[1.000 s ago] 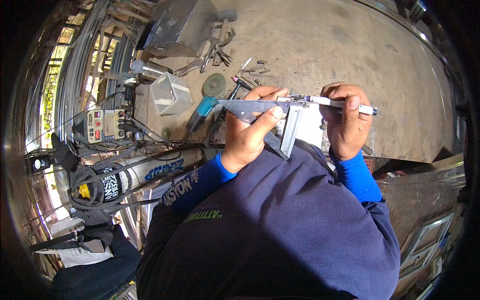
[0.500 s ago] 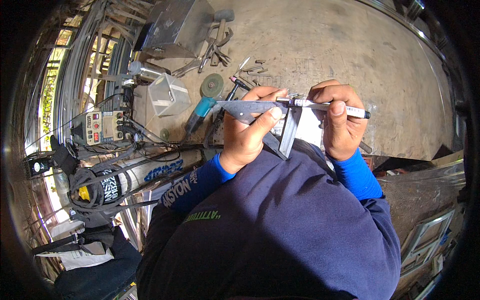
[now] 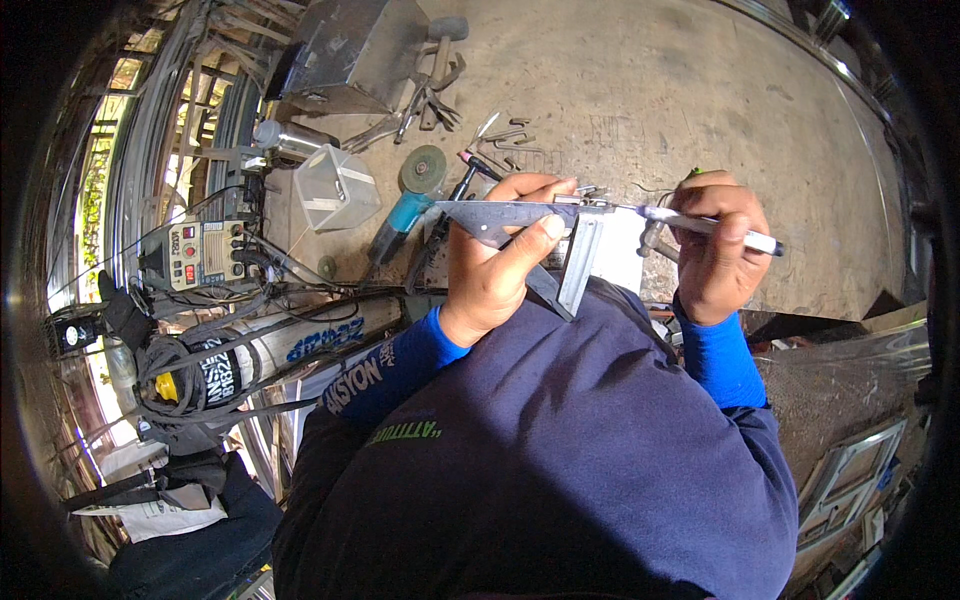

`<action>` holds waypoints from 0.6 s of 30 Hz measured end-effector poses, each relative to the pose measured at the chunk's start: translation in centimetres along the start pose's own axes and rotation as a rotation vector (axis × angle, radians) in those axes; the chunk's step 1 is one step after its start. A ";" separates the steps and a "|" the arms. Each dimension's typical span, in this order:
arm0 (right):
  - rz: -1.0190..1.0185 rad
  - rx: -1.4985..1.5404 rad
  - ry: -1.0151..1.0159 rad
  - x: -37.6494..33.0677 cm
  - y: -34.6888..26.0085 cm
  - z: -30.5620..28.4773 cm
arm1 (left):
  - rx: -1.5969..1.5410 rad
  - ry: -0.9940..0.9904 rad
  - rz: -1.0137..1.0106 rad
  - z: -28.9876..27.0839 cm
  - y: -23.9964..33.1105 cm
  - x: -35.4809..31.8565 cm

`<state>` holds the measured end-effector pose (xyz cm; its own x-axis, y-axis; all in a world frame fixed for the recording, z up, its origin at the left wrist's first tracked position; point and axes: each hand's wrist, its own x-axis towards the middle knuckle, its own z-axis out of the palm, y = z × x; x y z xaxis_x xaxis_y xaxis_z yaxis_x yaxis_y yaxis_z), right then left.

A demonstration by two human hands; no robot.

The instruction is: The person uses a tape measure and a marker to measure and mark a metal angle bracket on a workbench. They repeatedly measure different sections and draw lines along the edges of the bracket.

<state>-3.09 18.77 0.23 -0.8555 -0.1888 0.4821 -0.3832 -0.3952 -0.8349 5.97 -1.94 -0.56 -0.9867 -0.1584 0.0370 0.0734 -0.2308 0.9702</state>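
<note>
My left hand is closed round a grey metal square, a flat angled tool with a rivet, its thumb pressed on the upper edge. A narrow metal bar slopes down from the tool's right end toward my shirt. Small metal bits show by the fingertips there; whether they are joined to the tool I cannot tell. Between the closed fingers of my right hand lies a white marker pen with a black end. Its tip points left, a short gap away from the metal.
On the wooden table lie an angle grinder, a welding torch, pliers and a mallet. A clear plastic container and metal box stand at left, beyond a welding machine and gas cylinder.
My right hand has moved right with the marker pen, drawing its tip away from the metal piece. My left hand and the metal square have stayed nearly still.
</note>
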 end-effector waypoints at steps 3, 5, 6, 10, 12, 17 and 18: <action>0.079 0.034 0.093 -0.1 0.8 0.0 | -0.004 -0.001 -0.027 0.1 -0.2 0.2; 0.310 -0.076 0.056 -0.7 1.5 -0.4 | -0.066 0.062 -0.063 0.4 -0.4 0.5; 0.437 -0.103 0.003 -0.7 2.0 -0.3 | -0.125 0.128 -0.084 0.9 -0.7 0.9; 0.887 -0.193 -0.376 -0.4 5.5 0.2 | -0.244 0.284 -0.216 -0.1 -3.4 3.5; 0.923 -0.126 -0.355 -1.2 9.4 0.2 | -0.215 0.272 -0.268 -0.9 -6.1 5.6; 1.033 0.010 0.151 -2.5 17.6 -3.6 | -0.224 0.011 -0.464 -7.6 -19.1 10.0; 1.068 0.021 0.316 -2.7 18.0 -4.5 | -0.132 0.033 -0.532 -8.1 -19.8 9.7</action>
<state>-9.21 16.22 -17.30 -0.7937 -0.2051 -0.5727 0.6058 -0.1820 -0.7745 -3.90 -6.67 -21.39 -0.8876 -0.0161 -0.4604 -0.4151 -0.4055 0.8144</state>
